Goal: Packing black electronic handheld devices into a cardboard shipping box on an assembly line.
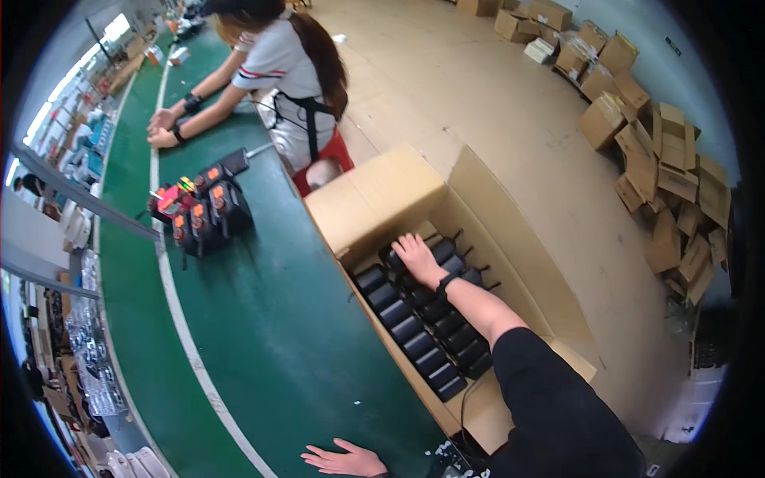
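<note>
Green bench (287, 342) spans the scene, an open cardboard carton (382, 195) against its right edge. Inside the carton, black devices (406, 331) lie packed in rows. Toward the carton's far end, the right hand (418, 256) rests on them, fingers slightly spread; whether it grips one I cannot tell. The left hand (347, 460), empty, has its fingers wide over the bench near that right edge. Farther up the bench sit orange-topped black devices (215, 213), then a seated co-worker (283, 68) at the same edge.
</note>
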Demonstrator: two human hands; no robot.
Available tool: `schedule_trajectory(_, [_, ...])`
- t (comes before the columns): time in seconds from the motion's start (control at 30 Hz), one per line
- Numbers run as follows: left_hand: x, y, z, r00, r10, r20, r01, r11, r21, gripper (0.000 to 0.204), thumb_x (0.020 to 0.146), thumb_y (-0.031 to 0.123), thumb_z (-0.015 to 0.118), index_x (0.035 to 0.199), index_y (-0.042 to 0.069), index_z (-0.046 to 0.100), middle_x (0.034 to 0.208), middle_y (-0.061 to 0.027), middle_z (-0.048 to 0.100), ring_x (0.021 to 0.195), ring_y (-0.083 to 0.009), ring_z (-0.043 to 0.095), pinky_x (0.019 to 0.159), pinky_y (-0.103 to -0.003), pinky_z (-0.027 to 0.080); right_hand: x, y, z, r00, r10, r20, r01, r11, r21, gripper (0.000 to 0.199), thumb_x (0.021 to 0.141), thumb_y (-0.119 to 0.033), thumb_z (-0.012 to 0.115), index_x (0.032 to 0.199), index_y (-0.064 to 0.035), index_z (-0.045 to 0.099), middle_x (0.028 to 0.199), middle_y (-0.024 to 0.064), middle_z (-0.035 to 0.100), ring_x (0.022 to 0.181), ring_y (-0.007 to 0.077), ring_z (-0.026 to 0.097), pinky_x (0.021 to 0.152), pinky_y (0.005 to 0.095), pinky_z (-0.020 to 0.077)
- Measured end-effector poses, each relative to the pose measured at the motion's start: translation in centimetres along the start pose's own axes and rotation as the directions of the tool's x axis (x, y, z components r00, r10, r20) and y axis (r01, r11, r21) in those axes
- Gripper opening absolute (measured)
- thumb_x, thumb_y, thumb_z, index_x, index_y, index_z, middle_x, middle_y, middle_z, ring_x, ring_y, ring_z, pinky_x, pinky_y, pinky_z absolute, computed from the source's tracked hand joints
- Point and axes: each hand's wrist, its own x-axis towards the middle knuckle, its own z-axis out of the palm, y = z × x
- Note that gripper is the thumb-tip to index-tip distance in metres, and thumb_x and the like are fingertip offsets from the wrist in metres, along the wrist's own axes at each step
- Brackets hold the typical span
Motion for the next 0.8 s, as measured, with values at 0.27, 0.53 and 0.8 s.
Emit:
schedule_trajectory(0.27, [-0.6, -0.1, 1.3, 1.000, -0.003, 0.006, 0.004, 0.998, -0.064, 0.061, 0.095, 0.040, 0.040, 0.140, 0.000, 0.029, 0.144, -0.0262, 0.026, 0.133, -0.0398, 0.028, 0.104, -0.051, 0.027, -1.4, 2.4, 4.1, 0.920, -0.009, 0.393, -0.091, 0.968, 0.236, 0.038, 0.077, -0.005, 0.052, 0.115, -0.0046, 0.054, 0.111, 0.0142, 0.055, 0.109, 0.0304, 0.052, 0.093, 0.0422, 0.0408])
schedule_trajectory(0.53, [-0.6, 0.3, 0.8, 1.000, -0.005, 0.013, 0.005, 1.000, -0.025, 0.061, 0.095, 0.039, 0.040, 0.139, -0.001, 0.029, 0.143, -0.0268, 0.028, 0.131, -0.0403, 0.031, 0.103, -0.050, 0.028, -0.2, 1.5, 6.1, 0.704, 0.037, 0.709, -0.399, 0.846, 0.352, 0.068, 0.071, -0.007, 0.051, 0.136, -0.0027, 0.035, 0.141, 0.0202, 0.036, 0.131, 0.0348, 0.032, 0.107, 0.0494, 0.0271])
schedule_trajectory(0.8, [-0.2, -0.2, 1.1, 1.000, -0.019, 0.024, 0.021, 0.993, -0.116, 0.060, 0.094, 0.038, 0.041, 0.139, -0.001, 0.030, 0.146, -0.0246, 0.024, 0.135, -0.0386, 0.022, 0.107, -0.050, 0.021, 3.6, -1.7, -2.7, 0.759, 0.643, -0.101, -0.323, 0.506, 0.800, 0.046, 0.066, 0.011, 0.037, 0.108, 0.0018, 0.054, 0.107, 0.0191, 0.053, 0.101, 0.0339, 0.051, 0.092, 0.0386, 0.0411])
